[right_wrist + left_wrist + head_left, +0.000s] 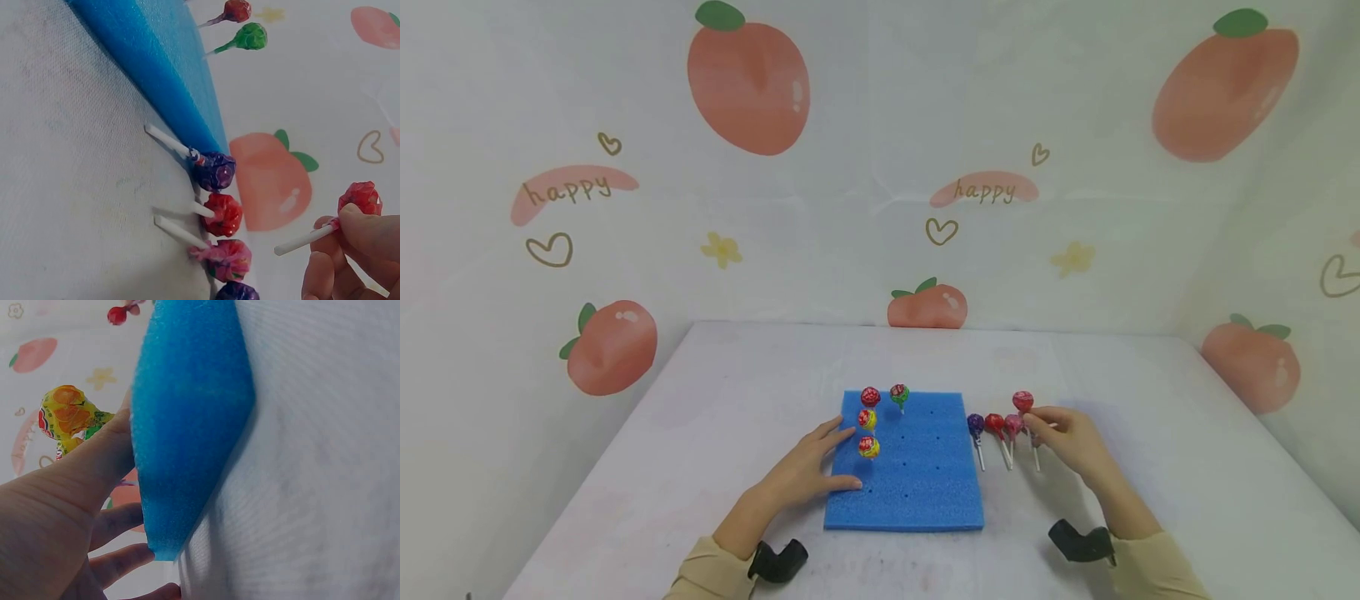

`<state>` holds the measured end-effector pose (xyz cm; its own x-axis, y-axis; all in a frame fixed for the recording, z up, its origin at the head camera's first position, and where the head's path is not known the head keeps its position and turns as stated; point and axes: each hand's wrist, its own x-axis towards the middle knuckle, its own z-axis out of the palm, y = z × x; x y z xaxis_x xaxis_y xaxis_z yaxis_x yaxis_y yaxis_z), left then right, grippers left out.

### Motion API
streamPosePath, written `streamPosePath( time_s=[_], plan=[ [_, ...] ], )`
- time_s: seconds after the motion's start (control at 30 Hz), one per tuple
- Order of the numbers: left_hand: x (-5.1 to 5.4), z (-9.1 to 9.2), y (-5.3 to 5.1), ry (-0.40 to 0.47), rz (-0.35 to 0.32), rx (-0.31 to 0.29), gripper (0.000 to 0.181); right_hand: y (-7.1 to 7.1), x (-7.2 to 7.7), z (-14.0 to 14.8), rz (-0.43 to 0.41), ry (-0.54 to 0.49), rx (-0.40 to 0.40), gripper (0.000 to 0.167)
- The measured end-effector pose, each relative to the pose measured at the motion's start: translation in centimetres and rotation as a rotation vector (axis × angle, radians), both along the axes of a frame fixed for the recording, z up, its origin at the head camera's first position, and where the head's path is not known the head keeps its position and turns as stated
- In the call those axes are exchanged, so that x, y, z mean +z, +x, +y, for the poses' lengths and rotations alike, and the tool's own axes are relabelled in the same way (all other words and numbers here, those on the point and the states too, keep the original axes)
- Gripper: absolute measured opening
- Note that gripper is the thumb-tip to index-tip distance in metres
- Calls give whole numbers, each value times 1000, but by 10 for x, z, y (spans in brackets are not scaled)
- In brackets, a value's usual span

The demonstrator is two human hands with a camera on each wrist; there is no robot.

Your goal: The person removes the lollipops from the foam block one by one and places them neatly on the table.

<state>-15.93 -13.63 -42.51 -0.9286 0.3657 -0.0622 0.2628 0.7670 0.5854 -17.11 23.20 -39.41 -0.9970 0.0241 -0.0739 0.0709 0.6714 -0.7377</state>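
Note:
A blue foam board (921, 483) with small holes lies on the table. Four lollipops would be several; they stand upright in its left and far part: a red lollipop (870, 397), a green one (899, 393) and two yellow ones. My left hand (805, 468) rests at the board's left edge, thumb and fingers spread. At the right, my right hand (1071, 440) pinches a red lollipop (359, 199) just below its wrapped head, raised above the table. Beside the board lie a purple lollipop (214, 171), a red lollipop (224, 214), a pink lollipop (230, 259) and another purple one, partly cut off.
The white table (737, 375) is backed by a white cloth (865, 208) printed with peaches and hearts. Black wrist devices (778, 562) sit on both forearms. The loose lollipops lie close to the board's right edge, sticks pointing toward the near side.

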Motion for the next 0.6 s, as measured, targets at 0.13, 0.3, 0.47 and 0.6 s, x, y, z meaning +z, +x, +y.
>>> streamPosePath(
  time_s=[0.13, 0.3, 0.47, 0.6],
  plan=[
    [1, 0, 0, 3, 1, -2, 79, 2, 0, 5, 14, -5, -10, 41],
    [1, 0, 0, 8, -1, -2, 79, 2, 0, 10, 28, 17, -11, 41],
    [0, -1, -1, 11, -2, -6, 79, 2, -2, 15, 26, 37, -10, 41],
    [-1, -1, -1, 15, 0, -16, 79, 1, -4, 17, 33, 39, -13, 41]
  ],
)
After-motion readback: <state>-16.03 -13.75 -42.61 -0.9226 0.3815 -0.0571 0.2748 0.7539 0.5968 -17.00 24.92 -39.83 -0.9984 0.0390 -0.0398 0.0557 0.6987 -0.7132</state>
